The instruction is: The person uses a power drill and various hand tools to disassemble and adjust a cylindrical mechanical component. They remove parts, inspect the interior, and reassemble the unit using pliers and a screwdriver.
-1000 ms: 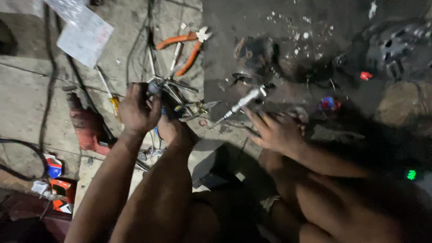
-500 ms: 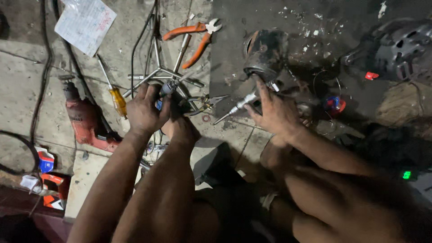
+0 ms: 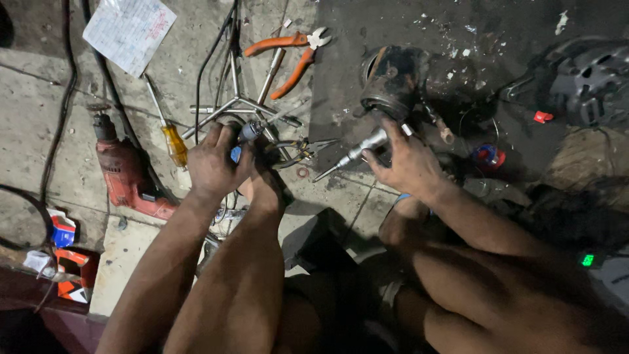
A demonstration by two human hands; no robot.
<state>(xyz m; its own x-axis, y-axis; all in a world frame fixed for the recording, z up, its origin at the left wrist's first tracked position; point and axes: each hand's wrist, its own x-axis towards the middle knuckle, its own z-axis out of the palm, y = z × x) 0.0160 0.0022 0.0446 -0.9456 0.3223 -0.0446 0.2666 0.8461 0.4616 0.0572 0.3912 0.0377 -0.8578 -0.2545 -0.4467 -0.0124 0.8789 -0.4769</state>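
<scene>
My left hand [image 3: 213,164] is closed around a small grey and blue part [image 3: 249,131], just below a silver cross-shaped wrench [image 3: 239,101] lying on the concrete floor. A bare limb, apparently my leg [image 3: 262,196], runs up beside that arm and ends next to the hand. My right hand [image 3: 409,164] grips the thick end of a silver pointed tool [image 3: 354,154]. Its fingertips touch a dark round motor housing [image 3: 393,82] on the black mat. Whether the tool touches the housing is hidden by the hand.
Orange-handled pliers [image 3: 291,56], a yellow-handled screwdriver [image 3: 173,141], a red power drill [image 3: 128,174], black cables [image 3: 65,72] and a sheet of paper [image 3: 131,29] lie on the floor. A second dark motor part [image 3: 593,82] sits at the far right. Small boxes [image 3: 65,252] are at the lower left.
My right hand has moved up from the floor, closed on the silver tool and reached the motor housing. My left hand stayed on its small part while the view shifted.
</scene>
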